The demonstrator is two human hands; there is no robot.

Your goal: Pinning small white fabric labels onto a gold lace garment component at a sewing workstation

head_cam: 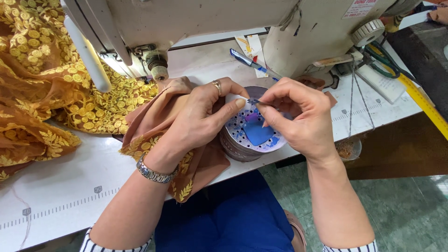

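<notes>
Head view: my left hand steadies the round tin holding blue pieces; right hand fingers pinch a pin.

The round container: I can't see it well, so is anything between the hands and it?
Nothing visible. The left hand rests on the round container, and the right hand pinches something thin above its perforated top.

We see a round grey tin at the desk's near edge, its white perforated top showing blue and purple patches; a thin pin lies pinched above it.
</notes>
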